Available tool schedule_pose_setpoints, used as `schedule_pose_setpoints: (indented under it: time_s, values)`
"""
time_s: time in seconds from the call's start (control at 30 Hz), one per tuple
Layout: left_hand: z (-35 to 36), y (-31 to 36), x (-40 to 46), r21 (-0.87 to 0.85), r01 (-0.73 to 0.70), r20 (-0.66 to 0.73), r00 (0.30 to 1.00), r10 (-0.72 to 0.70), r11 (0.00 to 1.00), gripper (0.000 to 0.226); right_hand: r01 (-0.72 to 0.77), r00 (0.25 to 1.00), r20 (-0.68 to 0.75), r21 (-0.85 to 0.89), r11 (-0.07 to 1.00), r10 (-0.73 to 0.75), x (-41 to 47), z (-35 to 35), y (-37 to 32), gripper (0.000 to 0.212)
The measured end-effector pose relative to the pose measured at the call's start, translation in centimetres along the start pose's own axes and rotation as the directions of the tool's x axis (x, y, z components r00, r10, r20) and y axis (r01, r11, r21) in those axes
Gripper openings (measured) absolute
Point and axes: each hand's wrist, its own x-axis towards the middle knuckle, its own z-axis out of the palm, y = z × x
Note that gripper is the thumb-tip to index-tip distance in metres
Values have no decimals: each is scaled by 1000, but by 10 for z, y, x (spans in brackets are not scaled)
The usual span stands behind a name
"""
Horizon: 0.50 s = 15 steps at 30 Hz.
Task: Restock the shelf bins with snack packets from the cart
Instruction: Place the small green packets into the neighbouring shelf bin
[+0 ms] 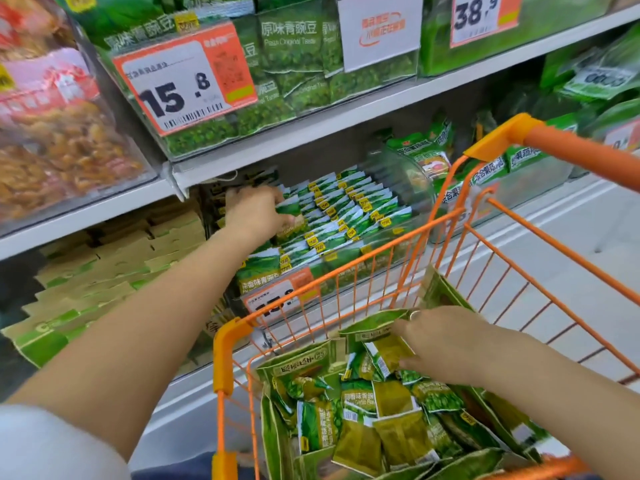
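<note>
An orange wire cart (pixel 227 355) holds a pile of small green snack packets (pixel 391 410) inside torn-open green bags. My right hand (pixel 446 344) reaches into the cart and pinches a packet (pixel 388 355) near the top of the pile. My left hand (pixel 256 211) is stretched up to the clear shelf bin (pixel 394 181), where rows of green packets (pixel 343 216) stand on edge. Its fingers grip a green packet (pixel 289 209) at the left end of those rows.
The upper shelf (pixel 311 126) carries bins of green pea packets behind a 15.8 price tag (pixel 183 84). Orange snack bags (pixel 59 133) sit at upper left. Flat brown-and-green packs (pixel 104 268) fill the lower left shelf. Pale floor (pixel 561 244) shows to the right.
</note>
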Motion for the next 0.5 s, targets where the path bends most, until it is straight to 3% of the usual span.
schedule_pose_setpoints:
  time_s: [0.13, 0.37, 0.43, 0.5]
  values:
    - [4, -1, 8, 190, -31, 51, 998, 22, 981, 47, 9, 999, -34, -16, 1000, -9, 3, 4, 7, 45]
    - [7, 0, 11, 221, -69, 165, 986, 32, 973, 49, 21, 999, -40, -23, 1000, -22, 5, -1, 4, 44]
    - [4, 6, 2, 281, -76, 99, 994, 49, 957, 46, -25, 998, -51, -55, 998, 22, 5, -5, 10, 39]
    - [2, 15, -19, 226, -135, -148, 974, 171, 965, 40, -86, 995, -60, -120, 989, 79, 5, -5, 18, 31]
